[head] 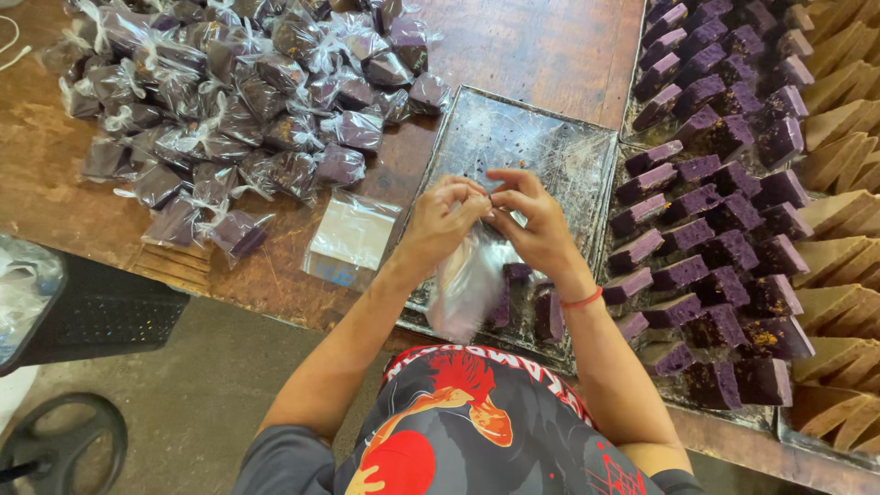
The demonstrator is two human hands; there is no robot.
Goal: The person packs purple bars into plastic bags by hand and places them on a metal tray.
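My left hand point(444, 218) and my right hand point(533, 218) meet over a metal tray point(532, 137), both pinching the top of a small clear plastic bag point(466, 284) that hangs below them. A purple cake piece shows dimly inside the bag. Two loose purple cake pieces point(541, 307) lie on the tray's near edge under my right wrist, which wears a red band.
A heap of bagged purple pieces point(238, 101) covers the wooden table at the upper left. A flat stack of unused clear bags point(353, 234) lies beside the tray. Rows of purple slices point(715, 183) fill trays on the right, with tan slices point(843, 183) beyond.
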